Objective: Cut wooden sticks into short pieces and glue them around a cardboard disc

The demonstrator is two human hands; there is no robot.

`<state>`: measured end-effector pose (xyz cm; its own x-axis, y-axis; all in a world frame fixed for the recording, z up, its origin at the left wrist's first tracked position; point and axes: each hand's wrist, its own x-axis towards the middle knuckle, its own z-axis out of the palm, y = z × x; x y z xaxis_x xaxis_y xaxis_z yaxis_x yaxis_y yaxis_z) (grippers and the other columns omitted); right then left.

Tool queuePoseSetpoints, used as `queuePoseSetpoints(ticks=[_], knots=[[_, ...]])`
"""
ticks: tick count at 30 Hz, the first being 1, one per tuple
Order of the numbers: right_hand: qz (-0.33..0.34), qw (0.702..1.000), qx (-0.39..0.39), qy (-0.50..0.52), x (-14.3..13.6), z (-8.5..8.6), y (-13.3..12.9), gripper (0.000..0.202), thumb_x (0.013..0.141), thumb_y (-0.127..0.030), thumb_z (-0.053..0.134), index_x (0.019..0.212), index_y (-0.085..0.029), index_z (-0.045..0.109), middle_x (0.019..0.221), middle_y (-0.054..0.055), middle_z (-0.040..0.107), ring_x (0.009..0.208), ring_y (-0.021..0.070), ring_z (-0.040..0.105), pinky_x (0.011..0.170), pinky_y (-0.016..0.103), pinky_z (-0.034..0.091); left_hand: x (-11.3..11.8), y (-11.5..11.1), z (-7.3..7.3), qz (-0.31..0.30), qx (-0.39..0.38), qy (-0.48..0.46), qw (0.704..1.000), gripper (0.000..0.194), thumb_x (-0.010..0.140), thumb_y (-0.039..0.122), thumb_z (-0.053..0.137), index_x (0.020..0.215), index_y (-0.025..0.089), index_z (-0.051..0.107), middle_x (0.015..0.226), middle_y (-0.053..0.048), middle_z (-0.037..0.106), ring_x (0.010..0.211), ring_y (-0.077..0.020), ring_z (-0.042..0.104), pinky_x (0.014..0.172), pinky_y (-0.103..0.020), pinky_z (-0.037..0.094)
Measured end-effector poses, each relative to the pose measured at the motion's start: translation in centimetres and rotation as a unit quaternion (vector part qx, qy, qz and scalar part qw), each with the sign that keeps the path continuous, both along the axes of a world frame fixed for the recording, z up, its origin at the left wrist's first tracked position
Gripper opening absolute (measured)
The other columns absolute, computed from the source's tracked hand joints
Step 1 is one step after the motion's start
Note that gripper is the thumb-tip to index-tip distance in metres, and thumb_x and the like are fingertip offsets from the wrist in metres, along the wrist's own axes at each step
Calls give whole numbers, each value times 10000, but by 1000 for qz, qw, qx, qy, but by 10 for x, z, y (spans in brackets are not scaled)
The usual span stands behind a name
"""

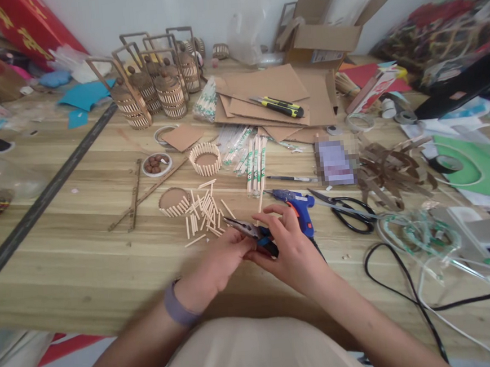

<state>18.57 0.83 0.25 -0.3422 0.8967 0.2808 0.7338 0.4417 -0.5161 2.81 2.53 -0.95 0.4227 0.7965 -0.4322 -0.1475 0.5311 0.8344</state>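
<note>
Slim-nosed metal pliers with black-and-blue handles (245, 227) are held over the pale wood-grain surface (109, 284), handles gripped in the right hand (292, 250). Left hand (223, 261) is placed close against them, fingers bent; whether anything is pinched there can't be told. Short pale wooden sticks (208, 209) are scattered just beyond. Blue plastic glue gun (302, 201) is laid beside the right hand.
</note>
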Motion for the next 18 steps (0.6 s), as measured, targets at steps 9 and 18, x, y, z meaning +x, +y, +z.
queuePoseSetpoints(ticks=[9, 18], knots=[[-2, 999, -35, 11, 8, -4, -3, 576, 797, -318, 736, 1293, -210, 463, 1226, 156, 487, 1167, 311, 583, 918, 473, 572, 1, -6, 14, -29, 53, 59, 996, 157, 833, 260, 573, 890, 168, 687, 879, -47, 730, 964, -242, 658, 915, -369, 476], [-44, 944, -313, 92, 44, 29, -13, 356, 876, -516, 575, 1057, -217, 643, 968, 75, 665, 895, 243, 636, 813, 394, 531, -11, -5, 22, -62, 62, 76, 993, 335, 873, 494, 596, 848, 161, 618, 743, -47, 729, 735, -206, 693, 773, -339, 505]])
